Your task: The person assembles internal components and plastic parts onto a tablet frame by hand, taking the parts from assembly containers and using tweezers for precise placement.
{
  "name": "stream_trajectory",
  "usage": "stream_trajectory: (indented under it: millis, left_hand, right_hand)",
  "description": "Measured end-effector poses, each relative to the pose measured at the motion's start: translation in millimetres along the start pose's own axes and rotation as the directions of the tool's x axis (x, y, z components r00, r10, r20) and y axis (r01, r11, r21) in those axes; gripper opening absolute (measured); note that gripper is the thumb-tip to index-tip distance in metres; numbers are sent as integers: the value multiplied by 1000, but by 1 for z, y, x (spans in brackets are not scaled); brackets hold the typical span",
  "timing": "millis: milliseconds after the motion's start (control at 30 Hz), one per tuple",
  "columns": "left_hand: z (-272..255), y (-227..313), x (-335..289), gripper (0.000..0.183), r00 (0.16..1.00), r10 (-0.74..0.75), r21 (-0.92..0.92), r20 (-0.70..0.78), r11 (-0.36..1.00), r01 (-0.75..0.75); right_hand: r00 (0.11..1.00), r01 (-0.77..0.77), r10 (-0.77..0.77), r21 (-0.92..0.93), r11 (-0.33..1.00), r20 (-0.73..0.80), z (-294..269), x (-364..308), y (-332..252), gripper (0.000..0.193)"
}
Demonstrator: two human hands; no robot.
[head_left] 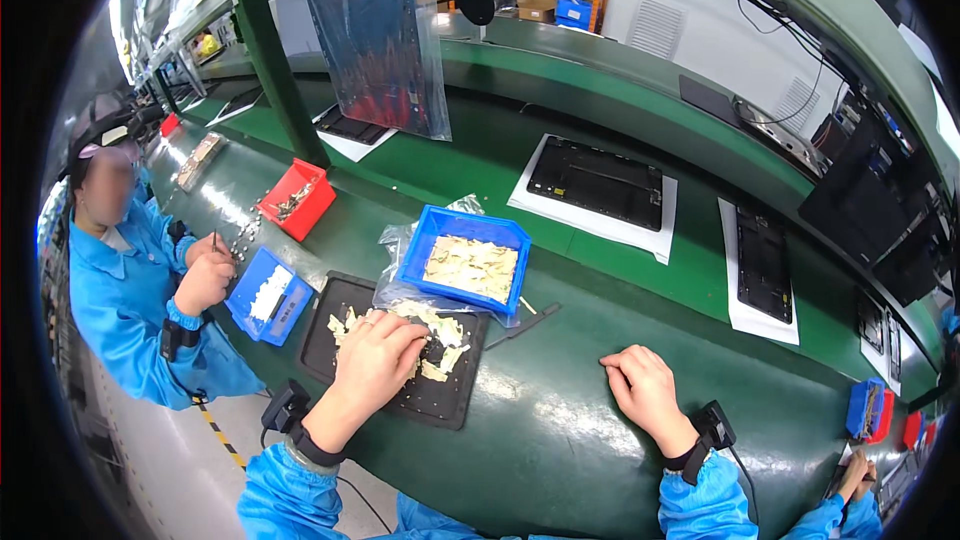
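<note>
My left hand (372, 362) is over a shallow black tray (455, 402), its thumb and fingers pinched together. What they hold, if anything, is too small to make out. Pale yellow scraps (437, 370) lie scattered on the tray around my fingertips, with a small dark piece beside them. My right hand (645, 388) rests on the green bench, fingers loosely bent and nothing in them. Just beyond the tray stands a blue bin (512, 295) holding many flat yellowish pieces, with a clear plastic bag (393, 285) partly under it.
A thin dark tool (525, 325) lies right of the tray. At left, a co-worker (150, 270) works by a blue bin (285, 328) and a red bin (318, 208). Black panels (597, 180) on white sheets line the far strip. Another person's hands (855, 475) show at lower right.
</note>
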State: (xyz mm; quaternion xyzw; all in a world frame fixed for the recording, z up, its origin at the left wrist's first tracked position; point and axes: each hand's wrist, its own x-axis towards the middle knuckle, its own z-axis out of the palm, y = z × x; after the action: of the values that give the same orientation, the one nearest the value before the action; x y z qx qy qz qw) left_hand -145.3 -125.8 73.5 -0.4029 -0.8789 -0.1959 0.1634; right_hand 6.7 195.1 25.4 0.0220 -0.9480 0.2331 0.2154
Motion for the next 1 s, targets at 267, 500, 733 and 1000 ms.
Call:
stream_trajectory:
  millis: [267,500,733,1000]
  left_hand:
    - [26,6,17,29,990,55,50,130,997,-63]
    - [10,-6,17,25,999,-37,-170,14,985,39]
    - [-25,-28,8,18,831,-404,-595,382,581,555]
    - [-36,11,8,7,941,-266,-394,-210,904,168]
  right_hand:
    - [999,-10,10,-10,1000,-33,-4,-3,-6,7]
    - [999,-35,35,15,999,-29,-6,-5,-7,7]
    - [998,-48,49,39,998,-29,-1,-6,-5,8]
    - [967,-225,250,315,922,-41,-2,-11,-26,12]
